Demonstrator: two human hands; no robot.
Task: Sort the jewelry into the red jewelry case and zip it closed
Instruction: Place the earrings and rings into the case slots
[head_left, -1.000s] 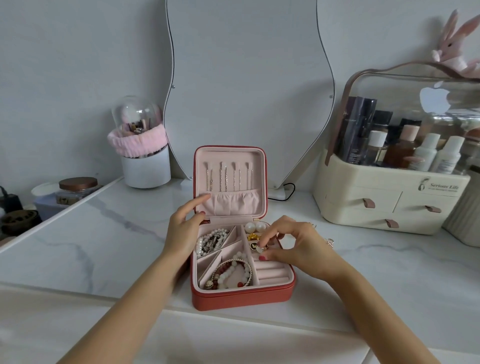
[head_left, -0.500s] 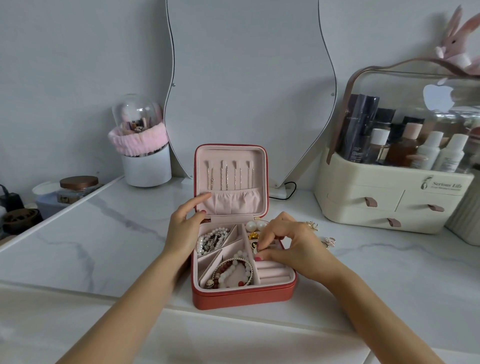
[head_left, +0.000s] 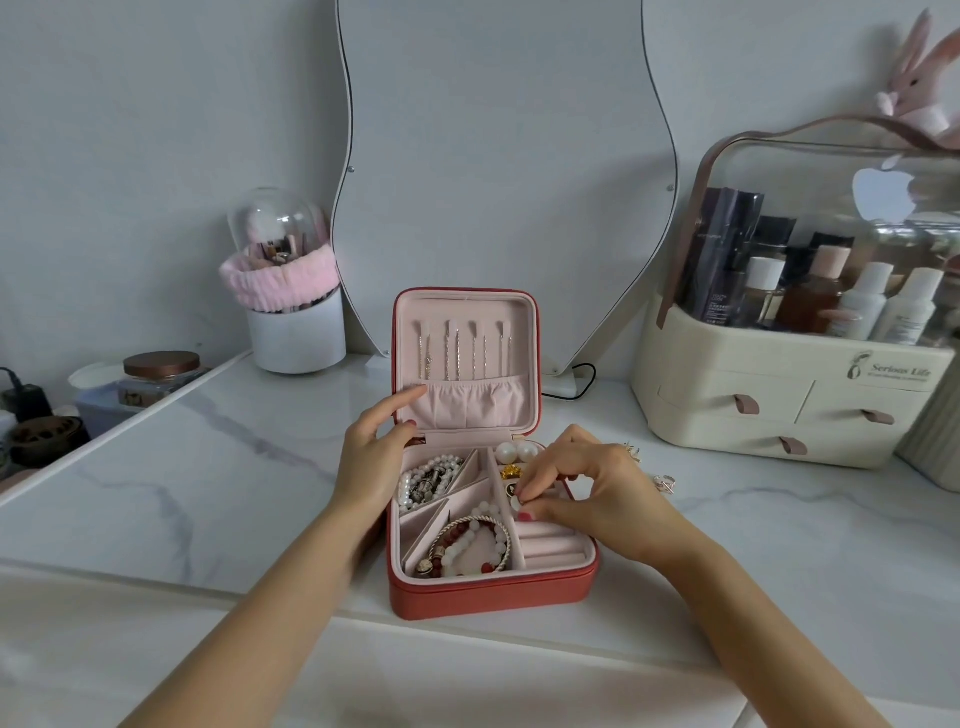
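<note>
Hands: right hand (head_left: 587, 488) pinching small piece inside open red jewelry case (head_left: 493, 595).

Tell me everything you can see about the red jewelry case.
The red jewelry case is a small, square zip-around box, leather-like outside with pale pink lining. It lies open near the front of the white marble counter, lid upright. The lid holds hanging chains above a gathered pocket. The base has angled compartments with a pearl strand and beaded bracelets, ring rolls at right, pearl earrings at the back. The left hand rests against the lid's edge; the right hand pinches a small piece over the right side.
</note>
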